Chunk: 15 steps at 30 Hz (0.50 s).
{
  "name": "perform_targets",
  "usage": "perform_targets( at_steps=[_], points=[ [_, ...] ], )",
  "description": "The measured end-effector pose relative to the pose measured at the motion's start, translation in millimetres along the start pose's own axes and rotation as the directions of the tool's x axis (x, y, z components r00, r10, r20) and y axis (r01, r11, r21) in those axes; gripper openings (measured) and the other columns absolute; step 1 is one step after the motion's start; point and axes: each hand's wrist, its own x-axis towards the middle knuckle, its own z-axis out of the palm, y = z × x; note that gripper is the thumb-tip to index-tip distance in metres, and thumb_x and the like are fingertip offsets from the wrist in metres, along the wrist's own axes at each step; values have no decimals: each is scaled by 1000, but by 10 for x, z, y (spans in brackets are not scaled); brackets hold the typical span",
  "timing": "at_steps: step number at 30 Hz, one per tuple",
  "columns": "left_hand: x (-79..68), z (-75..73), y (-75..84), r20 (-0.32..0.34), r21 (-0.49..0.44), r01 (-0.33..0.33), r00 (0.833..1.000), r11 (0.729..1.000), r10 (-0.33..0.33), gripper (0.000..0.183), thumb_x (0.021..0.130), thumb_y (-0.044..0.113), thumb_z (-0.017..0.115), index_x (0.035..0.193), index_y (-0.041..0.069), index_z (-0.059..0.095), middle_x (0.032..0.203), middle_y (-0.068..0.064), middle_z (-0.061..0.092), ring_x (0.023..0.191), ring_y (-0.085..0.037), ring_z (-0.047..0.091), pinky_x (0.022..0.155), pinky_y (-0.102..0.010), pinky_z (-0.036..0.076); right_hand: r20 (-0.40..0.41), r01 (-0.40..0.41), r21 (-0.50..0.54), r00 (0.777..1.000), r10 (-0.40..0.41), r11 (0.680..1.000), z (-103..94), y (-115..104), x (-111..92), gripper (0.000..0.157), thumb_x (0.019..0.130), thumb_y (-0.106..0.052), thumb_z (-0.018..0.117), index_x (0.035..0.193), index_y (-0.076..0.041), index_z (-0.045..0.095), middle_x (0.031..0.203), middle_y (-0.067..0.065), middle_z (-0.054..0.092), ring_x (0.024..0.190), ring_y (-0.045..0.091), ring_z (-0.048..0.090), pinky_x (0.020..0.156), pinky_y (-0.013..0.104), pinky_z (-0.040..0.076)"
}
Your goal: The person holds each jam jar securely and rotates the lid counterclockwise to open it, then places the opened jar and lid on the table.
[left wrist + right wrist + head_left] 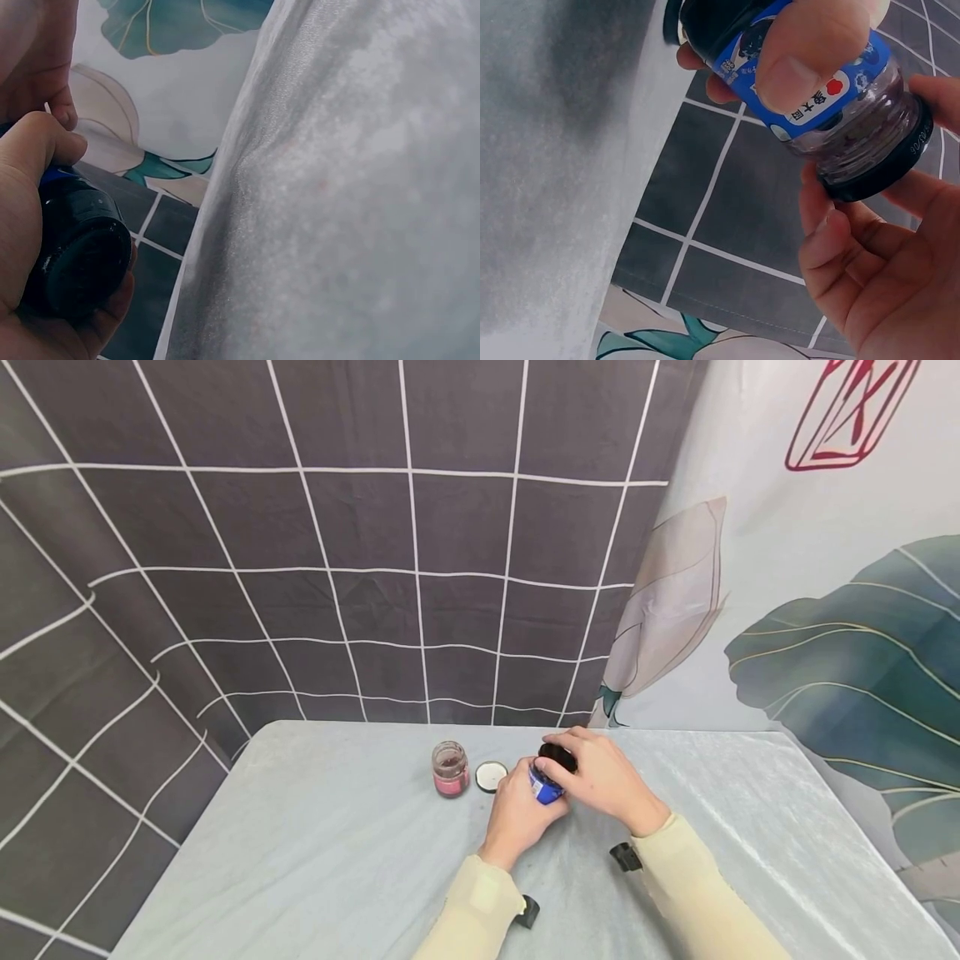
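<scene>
A glass jar with a blue label (545,791) is held between both hands over the table. My left hand (519,814) grips its body, the thumb lying across the label in the right wrist view. The fingers of my right hand (603,774) curl round the black lid (881,165), which sits on the jar's mouth. In the left wrist view the dark base of the jar (86,255) shows, tilted toward that camera. To the left of the hands stands an open glass jar (450,770) with a pink label and dark residue inside. Between them lies a loose lid (491,776), its white inner side up.
A pale grey cloth covers the table (315,835). Behind it hangs a dark curtain (360,527) with white grid lines, and to the right a white cloth with leaf prints (847,643). Black straps (626,857) show at the wrists.
</scene>
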Motion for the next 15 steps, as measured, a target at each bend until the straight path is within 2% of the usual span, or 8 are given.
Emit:
perform_targets(
  at_steps=[15],
  points=[
    [2,10,-15,-2,-11,6,1000,1000,-6,55,76,30,81,121,7,60,104,-4,68,91,-16,65,83,-34,54,-13,28,-3,1000,-28,1000,15,6,1,38,94,-35,67,117,-4,73,110,9,70,97,26,68,83,44,55]
  ],
)
